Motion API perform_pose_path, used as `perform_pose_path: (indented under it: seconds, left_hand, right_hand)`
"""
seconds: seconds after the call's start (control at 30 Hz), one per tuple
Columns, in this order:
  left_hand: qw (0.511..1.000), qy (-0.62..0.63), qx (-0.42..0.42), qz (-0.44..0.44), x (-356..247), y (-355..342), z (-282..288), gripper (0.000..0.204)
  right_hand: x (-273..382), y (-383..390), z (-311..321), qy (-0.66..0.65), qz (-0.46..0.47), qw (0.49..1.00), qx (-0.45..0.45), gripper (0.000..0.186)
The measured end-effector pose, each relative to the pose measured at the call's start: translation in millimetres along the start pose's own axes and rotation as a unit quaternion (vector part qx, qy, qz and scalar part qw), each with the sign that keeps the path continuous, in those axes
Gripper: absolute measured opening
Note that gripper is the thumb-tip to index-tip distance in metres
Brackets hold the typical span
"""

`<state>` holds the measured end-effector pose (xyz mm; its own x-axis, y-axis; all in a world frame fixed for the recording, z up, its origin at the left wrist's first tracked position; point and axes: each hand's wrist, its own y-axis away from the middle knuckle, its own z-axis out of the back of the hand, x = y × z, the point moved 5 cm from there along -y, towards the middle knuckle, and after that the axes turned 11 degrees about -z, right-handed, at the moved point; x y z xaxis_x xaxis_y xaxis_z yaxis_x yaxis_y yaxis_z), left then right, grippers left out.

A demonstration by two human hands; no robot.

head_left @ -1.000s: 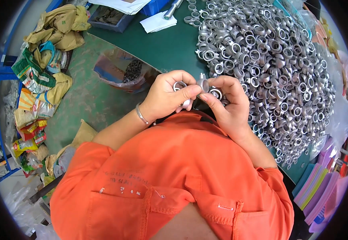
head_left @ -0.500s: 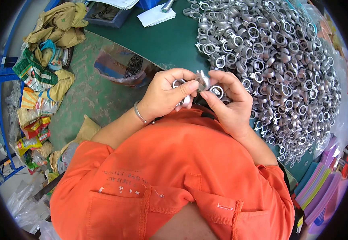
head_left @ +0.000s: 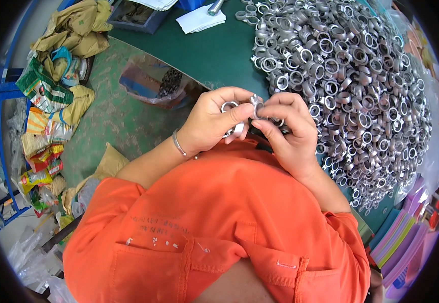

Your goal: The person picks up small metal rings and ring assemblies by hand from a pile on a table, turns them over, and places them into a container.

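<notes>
My left hand (head_left: 212,121) is closed around silver metal rings (head_left: 233,130), and its thumb rests near a small ring fitting with prongs on top (head_left: 258,108). My right hand (head_left: 290,132) pinches that fitting from the other side, its fingers curled, with more metal parts partly hidden behind them. Just beyond my hands, to the right, a large heap of similar silver ring parts (head_left: 360,101) lies on the green table (head_left: 181,55).
Folded white paper (head_left: 200,22), a metal tool (head_left: 215,7) and a grey tray (head_left: 133,20) sit at the back. A container (head_left: 148,91) stands below the table edge. Crumpled sacks (head_left: 73,35) pile up left; coloured plastic sheets (head_left: 396,237) stand right.
The fitting between my fingers has turned more edge-on, and my right index finger has come down across it. My hands otherwise stay in nearly the same place.
</notes>
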<state>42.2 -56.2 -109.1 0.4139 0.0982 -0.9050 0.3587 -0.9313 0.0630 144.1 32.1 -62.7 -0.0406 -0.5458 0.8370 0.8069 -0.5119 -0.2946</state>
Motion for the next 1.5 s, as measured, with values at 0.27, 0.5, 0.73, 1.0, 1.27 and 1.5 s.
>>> perform_pose_path:
  seconds: [0.27, 0.5, 0.73, 1.0, 1.27, 1.5]
  left_hand:
    - [0.992, 0.124, 0.015, 0.014, 9, -1, 4, 0.030]
    - [0.988, 0.153, -0.011, 0.013, 12, 2, 4, 0.029]
    - [0.984, 0.180, -0.008, 0.015, 12, -1, 7, 0.029]
    - [0.983, 0.186, -0.011, 0.007, 8, 0, 7, 0.027]
    - [0.984, 0.177, -0.022, 0.003, 5, 1, 6, 0.022]
    - [0.980, 0.195, -0.032, 0.018, 0, -1, 8, 0.022]
  right_hand:
    - [-11, 4, -1, -0.051, -0.078, 0.995, -0.020, 0.024]
    - [-18, 8, -3, -0.132, -0.108, 0.985, -0.029, 0.025]
    - [-37, 25, -22, -0.558, -0.386, 0.731, 0.075, 0.028]
    - [-25, 18, -18, -0.519, -0.336, 0.785, 0.041, 0.024]
    - [-27, 11, -17, -0.349, -0.213, 0.909, 0.078, 0.036]
    - [-13, 7, -16, -0.353, -0.292, 0.888, 0.051, 0.040]
